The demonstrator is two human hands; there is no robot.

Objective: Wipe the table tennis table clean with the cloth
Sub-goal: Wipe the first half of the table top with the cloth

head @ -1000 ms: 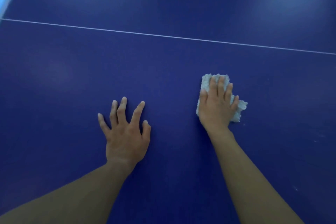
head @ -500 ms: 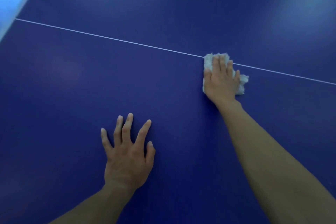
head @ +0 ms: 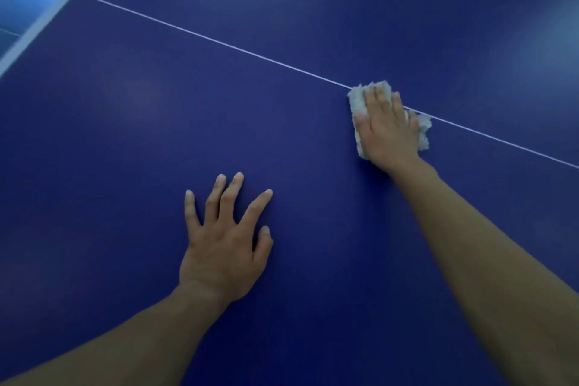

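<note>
Plainly soft, the cloth [head: 357, 102] is a pale, crumpled wad lying on the table [head: 125, 141] at about two o'clock from the left hand [head: 222, 247], right on the white line [head: 219, 41]. It looks light and limp, and its fuzzy, ragged borders show at eleven and three o'clock of the right hand [head: 387, 131] that covers it. Such a thing likely has no stiffness to push with. It should go where the palm drags it, and may bunch or roll if the pressure is uneven. The best hold is probably the one shown: flat from above, over the middle of the wad, so the folds sit under the palm. The right hand lies that way, fingers straight and close together, pressing down rather than curling round the fabric.

The table is dark blue and smooth, with soft reflections, so the cloth should slide on it easily.

The left hand rests flat on bare surface at about seven o'clock from the cloth, well apart from it. Its fingers are spread and it holds nothing — it seems to prop the person.

The table's edge [head: 37, 30] runs as a pale band at ten o'clock, far from the cloth. Open surface lies toward twelve, three and nine o'clock. Only the left hand and forearm stand in the way, toward seven. The right arm is stretched well out, so reach — not room — may limit strokes toward twelve.
</note>
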